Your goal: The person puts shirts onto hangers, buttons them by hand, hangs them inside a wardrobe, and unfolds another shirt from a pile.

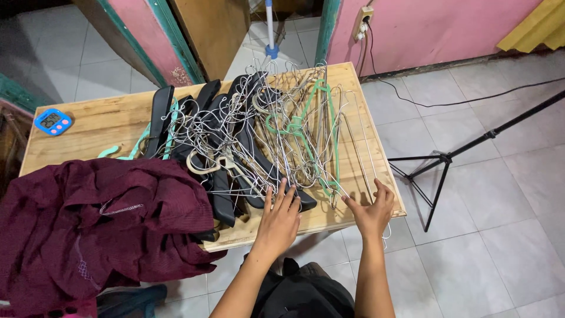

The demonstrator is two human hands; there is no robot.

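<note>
On top of a low wooden table, near its front edge: left hand laid flat, fingers spread, fingertips pressing the near rim of a tangled heap of wire hangers. Just right of that hand, right hand with fingers loosely splayed, touching the thin silver wire hanger running along the table's right edge; nothing pinched, no closed grasp visible on either side. Directly beyond the left fingertips, black plastic hangers fanned out under and through the wire ones. Between the two hands and slightly farther out, a green plastic-coated hanger woven into the heap. Left of the left hand, a cream-coloured hanger hook poking from the pile, and mint-green hanger ends sticking out past it. Farther left, draped over the table's front corner, a crumpled maroon garment. At the far left corner, well away from both hands, a small blue digital timer. Right of the right hand, off the table on the tiled floor, a black tripod stand.
</note>
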